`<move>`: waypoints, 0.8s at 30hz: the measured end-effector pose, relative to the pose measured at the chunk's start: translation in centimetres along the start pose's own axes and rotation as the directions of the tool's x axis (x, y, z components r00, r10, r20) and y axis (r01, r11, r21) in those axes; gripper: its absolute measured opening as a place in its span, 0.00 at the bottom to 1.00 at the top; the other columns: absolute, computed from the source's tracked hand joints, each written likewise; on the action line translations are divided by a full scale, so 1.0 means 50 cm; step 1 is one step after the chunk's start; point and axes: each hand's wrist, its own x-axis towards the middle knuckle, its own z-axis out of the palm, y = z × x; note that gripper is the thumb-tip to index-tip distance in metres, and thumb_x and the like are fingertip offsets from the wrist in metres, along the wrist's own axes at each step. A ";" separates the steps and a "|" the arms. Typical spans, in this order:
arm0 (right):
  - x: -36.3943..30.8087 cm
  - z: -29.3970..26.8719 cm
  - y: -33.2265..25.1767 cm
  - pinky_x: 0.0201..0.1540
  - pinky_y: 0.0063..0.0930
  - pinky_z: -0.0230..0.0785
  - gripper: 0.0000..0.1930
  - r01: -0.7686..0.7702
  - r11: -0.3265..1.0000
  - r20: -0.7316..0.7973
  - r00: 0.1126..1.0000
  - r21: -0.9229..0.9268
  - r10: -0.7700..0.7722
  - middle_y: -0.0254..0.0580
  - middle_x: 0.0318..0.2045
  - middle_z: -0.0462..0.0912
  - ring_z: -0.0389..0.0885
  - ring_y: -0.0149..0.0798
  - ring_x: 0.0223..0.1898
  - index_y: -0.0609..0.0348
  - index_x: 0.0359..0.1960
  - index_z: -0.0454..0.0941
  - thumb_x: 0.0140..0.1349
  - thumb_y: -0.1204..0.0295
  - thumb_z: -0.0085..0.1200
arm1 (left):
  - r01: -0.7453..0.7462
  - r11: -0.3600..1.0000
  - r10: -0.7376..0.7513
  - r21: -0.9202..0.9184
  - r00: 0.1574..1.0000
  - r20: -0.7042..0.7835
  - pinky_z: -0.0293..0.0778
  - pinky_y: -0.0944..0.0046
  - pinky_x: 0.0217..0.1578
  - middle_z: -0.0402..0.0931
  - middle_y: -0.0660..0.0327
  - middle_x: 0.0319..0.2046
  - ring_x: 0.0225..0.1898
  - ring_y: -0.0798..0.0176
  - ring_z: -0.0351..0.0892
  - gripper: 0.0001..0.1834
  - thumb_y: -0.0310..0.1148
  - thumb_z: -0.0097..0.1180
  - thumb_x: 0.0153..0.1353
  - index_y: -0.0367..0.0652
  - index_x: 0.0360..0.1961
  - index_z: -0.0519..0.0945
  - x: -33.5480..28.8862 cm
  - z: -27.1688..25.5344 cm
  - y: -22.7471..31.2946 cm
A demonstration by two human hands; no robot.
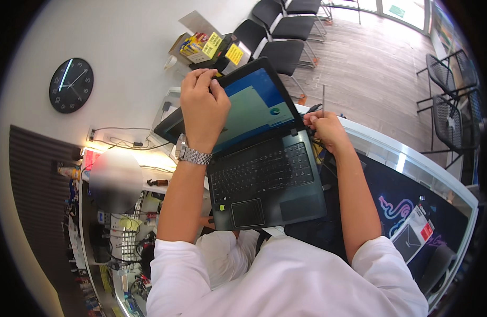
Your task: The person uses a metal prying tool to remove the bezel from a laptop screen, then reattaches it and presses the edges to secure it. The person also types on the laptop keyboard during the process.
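A dark laptop (301, 208) stands opened in front of me, its screen (251, 113) lit with a blue and pale-green display. At the upper edge of the lid, my left hand (204, 105) has its fingers bent and closed on the rim; a silver wristwatch (193, 154) is on that wrist. Beside the laptop's right hinge, my right hand (330, 131) pinches a thin dark rod (323, 95) that points upward. Black cables (313, 108) lie close to those fingers. What the fingertips touch at the laptop's side is partly hidden.
A glass-topped counter (449, 187) bears a dark printed mat (378, 177) and a boxed package (412, 235). Behind the laptop stands an open carton (201, 47). Black chairs (283, 55) line the far side. Cluttered shelves (98, 253) and a wall clock (71, 84) are at left.
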 end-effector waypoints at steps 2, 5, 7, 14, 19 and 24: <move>-0.010 0.003 -0.007 0.46 0.27 0.71 0.13 0.020 1.000 -0.004 1.000 0.014 -0.020 0.42 0.42 0.87 0.81 0.33 0.42 0.68 0.52 0.85 0.77 0.74 0.51 | 0.087 0.996 -0.085 0.019 0.994 -0.070 0.82 0.53 0.47 0.85 0.49 0.48 0.47 0.46 0.87 0.12 0.22 0.58 0.66 0.37 0.48 0.89 -0.018 -0.021 -0.044; -0.022 0.010 -0.017 0.42 0.25 0.69 0.13 0.053 0.998 0.030 0.998 -0.018 -0.052 0.40 0.41 0.86 0.79 0.30 0.40 0.67 0.53 0.86 0.78 0.74 0.49 | 0.253 0.967 -0.246 0.040 0.959 -0.140 0.82 0.52 0.53 0.85 0.48 0.50 0.50 0.46 0.86 0.16 0.20 0.53 0.68 0.37 0.51 0.88 -0.051 -0.058 -0.130; -0.028 0.015 -0.019 0.40 0.24 0.67 0.13 0.061 0.996 0.030 0.998 -0.057 -0.059 0.38 0.41 0.86 0.77 0.28 0.38 0.66 0.53 0.86 0.79 0.74 0.49 | 0.282 0.954 -0.266 0.100 0.952 -0.153 0.81 0.52 0.54 0.85 0.48 0.51 0.52 0.45 0.86 0.17 0.19 0.51 0.68 0.38 0.51 0.88 -0.080 -0.093 -0.197; -0.025 0.019 -0.008 0.35 0.22 0.65 0.14 0.081 0.991 0.033 0.996 -0.108 -0.078 0.33 0.41 0.85 0.74 0.25 0.34 0.64 0.56 0.84 0.80 0.71 0.49 | 0.540 0.841 -0.536 0.012 0.837 -0.106 0.81 0.55 0.55 0.86 0.48 0.52 0.52 0.49 0.87 0.16 0.22 0.51 0.72 0.36 0.55 0.87 -0.235 -0.173 -0.387; -0.005 0.021 0.003 0.30 0.20 0.63 0.14 0.121 0.983 0.054 0.992 -0.136 -0.114 0.35 0.42 0.85 0.73 0.23 0.31 0.65 0.58 0.84 0.79 0.72 0.53 | 0.682 0.375 -0.753 -0.628 0.620 0.223 0.81 0.67 0.58 0.88 0.60 0.50 0.52 0.68 0.86 0.17 0.33 0.53 0.82 0.35 0.63 0.82 -0.329 -0.135 -0.451; -0.006 0.020 0.015 0.32 0.20 0.67 0.15 0.158 0.969 0.037 0.987 -0.190 -0.154 0.35 0.42 0.85 0.75 0.24 0.32 0.64 0.60 0.81 0.79 0.68 0.55 | 0.634 0.286 -0.813 -0.718 0.557 0.168 0.81 0.69 0.44 0.89 0.63 0.44 0.39 0.72 0.85 0.16 0.28 0.57 0.78 0.35 0.62 0.85 -0.381 -0.073 -0.438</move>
